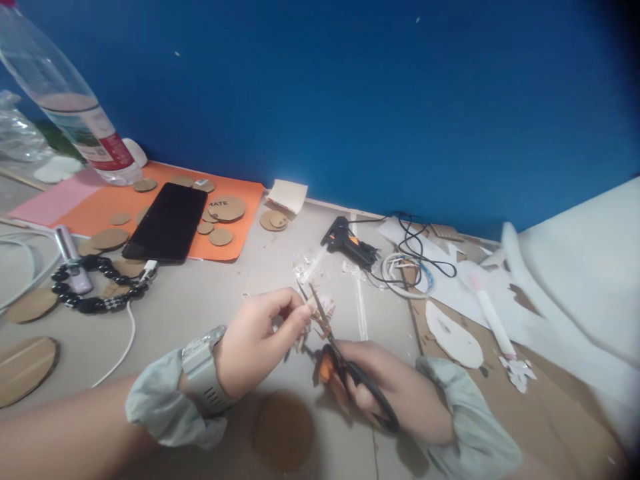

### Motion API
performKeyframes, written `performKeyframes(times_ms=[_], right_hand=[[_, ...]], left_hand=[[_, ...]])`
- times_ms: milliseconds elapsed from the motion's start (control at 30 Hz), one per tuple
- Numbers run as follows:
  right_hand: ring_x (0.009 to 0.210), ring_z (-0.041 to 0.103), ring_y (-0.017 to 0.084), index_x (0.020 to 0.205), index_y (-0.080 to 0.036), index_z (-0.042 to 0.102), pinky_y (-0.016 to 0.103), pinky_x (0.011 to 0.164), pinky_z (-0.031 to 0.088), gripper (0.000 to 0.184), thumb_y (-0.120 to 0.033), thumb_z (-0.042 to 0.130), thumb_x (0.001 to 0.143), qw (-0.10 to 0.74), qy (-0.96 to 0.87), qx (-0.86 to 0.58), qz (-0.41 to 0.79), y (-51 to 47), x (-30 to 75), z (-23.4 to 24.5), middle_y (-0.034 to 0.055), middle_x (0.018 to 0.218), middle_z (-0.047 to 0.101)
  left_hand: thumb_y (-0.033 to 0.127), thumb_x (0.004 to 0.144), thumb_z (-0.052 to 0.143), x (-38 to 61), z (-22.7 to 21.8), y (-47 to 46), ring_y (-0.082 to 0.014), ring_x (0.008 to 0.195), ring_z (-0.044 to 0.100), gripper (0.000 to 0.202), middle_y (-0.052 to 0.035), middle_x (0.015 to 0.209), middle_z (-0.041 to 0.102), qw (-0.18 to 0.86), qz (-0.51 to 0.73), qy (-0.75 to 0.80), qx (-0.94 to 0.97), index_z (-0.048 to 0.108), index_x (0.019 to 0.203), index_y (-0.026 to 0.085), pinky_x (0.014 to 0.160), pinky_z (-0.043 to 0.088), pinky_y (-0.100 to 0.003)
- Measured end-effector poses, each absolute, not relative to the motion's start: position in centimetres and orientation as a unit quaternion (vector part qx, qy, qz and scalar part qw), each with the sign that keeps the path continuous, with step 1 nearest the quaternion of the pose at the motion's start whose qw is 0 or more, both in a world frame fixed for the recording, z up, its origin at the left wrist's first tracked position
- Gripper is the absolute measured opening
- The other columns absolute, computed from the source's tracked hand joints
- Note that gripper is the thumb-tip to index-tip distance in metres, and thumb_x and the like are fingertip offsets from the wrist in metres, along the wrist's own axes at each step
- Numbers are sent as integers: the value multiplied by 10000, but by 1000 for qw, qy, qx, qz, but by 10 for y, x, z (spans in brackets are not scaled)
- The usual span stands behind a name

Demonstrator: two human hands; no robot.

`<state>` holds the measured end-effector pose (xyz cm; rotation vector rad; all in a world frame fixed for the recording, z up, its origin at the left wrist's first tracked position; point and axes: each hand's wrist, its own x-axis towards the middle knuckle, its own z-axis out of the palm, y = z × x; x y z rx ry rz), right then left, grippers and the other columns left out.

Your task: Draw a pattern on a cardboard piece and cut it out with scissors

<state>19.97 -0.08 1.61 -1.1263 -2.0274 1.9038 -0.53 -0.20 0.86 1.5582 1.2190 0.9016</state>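
In the middle of the table my right hand is closed around the handles of a pair of scissors with black and orange grips. The blades point up and away, slightly parted. My left hand pinches a small piece of brown and whitish material beside the blades; its exact kind is too blurred to tell. Just beyond the hands lies a black glue gun, a pale glue stick at its nozzle pointing toward my left hand. A round cardboard disc is on the table below my left wrist.
To the left are a black phone on orange paper, several cardboard discs, a bead bracelet and a tall plastic bottle. On the right lie coiled cables, white paper scraps and a cardboard sheet. A blue wall stands behind.
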Motion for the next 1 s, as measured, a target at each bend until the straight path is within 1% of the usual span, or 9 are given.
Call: performKeyframes(times_ms=[67,233,367,433,500,600,667,733,1000], right_hand=[[496,479,109,918,-123,602,219,478,414,653,-739,455,758,64,-675,-375,632,-1,200,17,24,652,574],[519,493,112,930,-133,598,215,506,426,400,-511,552,808,56,-673,-368,639,-1,200,19,18,681,576],[547,515,124,911,-138,606,221,531,433,317,-436,573,806,51,-675,-373,635,-2,200,19,14,683,578],[528,501,118,895,-141,606,217,514,422,353,-482,554,820,45,-668,-381,638,-2,200,19,12,671,577],[524,485,118,883,-140,603,217,503,411,481,-607,524,803,51,-660,-380,646,-2,200,18,13,660,568],[516,464,116,885,-126,598,217,488,398,680,-772,469,718,71,-651,-370,658,-2,200,16,15,639,551],[488,441,104,899,-117,594,208,461,382,711,-787,440,720,79,-646,-365,665,-2,200,15,13,625,544],[469,422,92,923,-110,590,198,440,367,696,-765,429,752,84,-647,-356,670,-2,200,13,12,629,539],[500,419,99,911,-108,600,215,486,387,658,-731,428,786,113,-650,-352,664,-3,201,11,2,615,513]], left_hand=[[299,914,449,-5,9,-2,-86,486,486,296,43,532,505,459,376,496,634,478,646,176,507,402,-190],[282,900,467,-4,9,-3,-76,469,470,286,48,522,496,475,388,491,619,472,635,175,490,394,-181],[315,887,492,-3,10,-3,-69,448,445,283,54,508,485,506,392,493,589,500,644,170,463,376,-178],[320,883,499,-3,10,-2,-67,444,445,281,53,510,495,530,395,485,573,504,647,169,460,377,-178],[316,881,503,-3,9,-2,-68,445,455,280,50,516,509,549,398,479,558,491,642,170,464,387,-181],[311,890,492,-3,7,-2,-71,445,462,281,48,523,522,564,400,476,544,478,646,174,466,397,-185],[314,904,476,-3,7,-3,-74,463,476,281,43,541,535,565,402,473,545,487,662,173,485,409,-188],[321,917,460,-2,7,-3,-79,490,491,293,37,562,547,558,403,472,551,493,667,172,513,420,-192],[368,922,447,-2,7,-3,-87,509,489,316,29,588,553,552,396,483,553,495,680,171,529,424,-209]])
